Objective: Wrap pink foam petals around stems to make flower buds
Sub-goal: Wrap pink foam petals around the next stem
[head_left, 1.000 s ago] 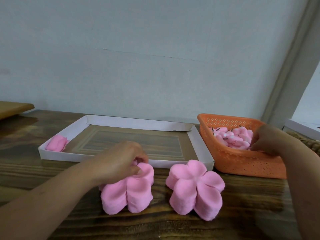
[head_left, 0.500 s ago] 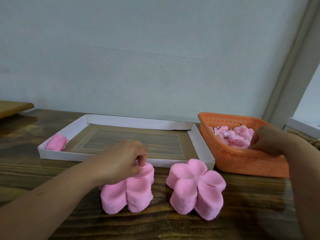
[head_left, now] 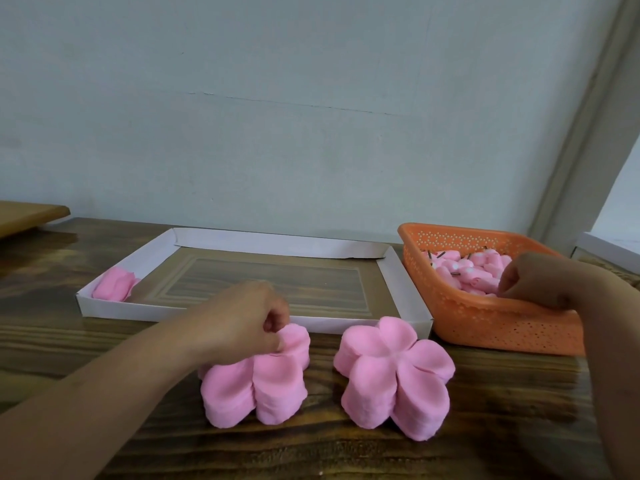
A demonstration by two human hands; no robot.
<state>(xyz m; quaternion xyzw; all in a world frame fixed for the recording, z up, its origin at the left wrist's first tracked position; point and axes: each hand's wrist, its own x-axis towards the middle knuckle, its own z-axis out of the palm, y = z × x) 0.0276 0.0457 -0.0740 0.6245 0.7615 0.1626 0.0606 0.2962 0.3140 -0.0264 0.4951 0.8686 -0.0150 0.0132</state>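
Note:
Two stacks of pink flower-shaped foam petals stand on the wooden table, the left stack [head_left: 263, 386] and the right stack [head_left: 394, 372]. My left hand [head_left: 242, 320] lies on top of the left stack. Its thumb and forefinger pinch the edge of the top petal sheet at the far lobe. My right hand [head_left: 540, 282] reaches into the orange basket [head_left: 485, 317]. Its curled fingers pinch at one of the pink rolled pieces with dark stems [head_left: 464, 271]; the fingertips are partly hidden.
A shallow white cardboard tray [head_left: 277, 244] lies behind the stacks, with one pink bud [head_left: 114, 289] in its left corner. The wall rises right behind the table. A wooden board edge [head_left: 31, 213] juts in at far left.
My left hand's fingers have worked at the top petal's far edge, staying on the stack. My right hand has stayed in the basket, barely shifting.

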